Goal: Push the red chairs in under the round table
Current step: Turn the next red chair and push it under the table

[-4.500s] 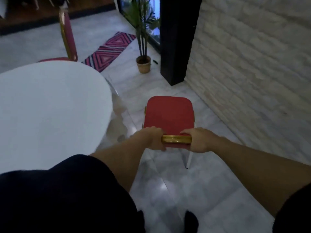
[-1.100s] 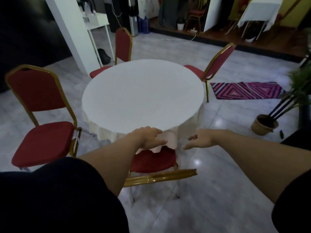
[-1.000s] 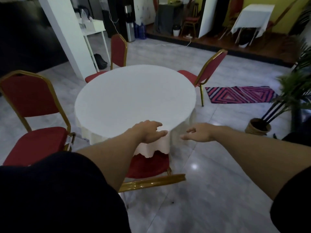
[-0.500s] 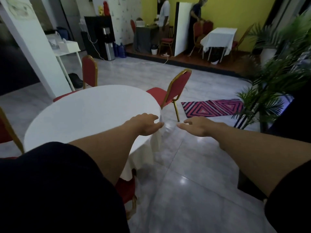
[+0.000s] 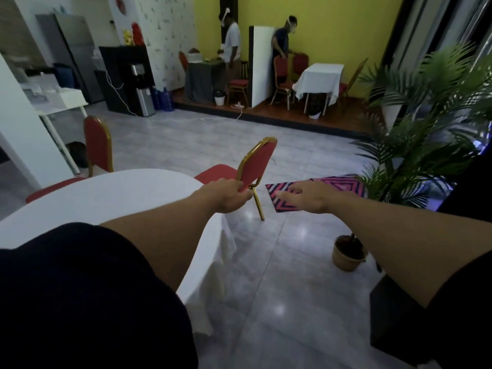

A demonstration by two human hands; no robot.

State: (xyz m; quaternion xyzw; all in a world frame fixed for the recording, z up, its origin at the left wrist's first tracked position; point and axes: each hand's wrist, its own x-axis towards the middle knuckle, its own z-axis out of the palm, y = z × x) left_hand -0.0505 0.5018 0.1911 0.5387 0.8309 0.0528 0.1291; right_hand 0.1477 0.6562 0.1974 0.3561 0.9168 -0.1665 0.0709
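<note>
A round table (image 5: 106, 198) under a white cloth fills the left. Beyond its far right edge stands a red chair (image 5: 255, 166) with a gold frame, its back towards the rug and its seat partly under the table rim. A second red chair (image 5: 97, 145) stands at the table's far left side. My left hand (image 5: 229, 195) is stretched out with loosely curled fingers and overlaps the near chair's lower back corner in the picture; it holds nothing. My right hand (image 5: 306, 197) reaches forward, flat and open, over the floor.
A pink and black patterned rug (image 5: 343, 185) lies right of the chair. A potted palm (image 5: 346, 257) stands at the right, with a dark pillar (image 5: 394, 315) beside it. Two people stand at tables on a raised platform (image 5: 266, 113) far back.
The view has swung up and to the right. The chair pushed in at the table's near side has dropped out of sight. Both hands stay stretched out and empty.
</note>
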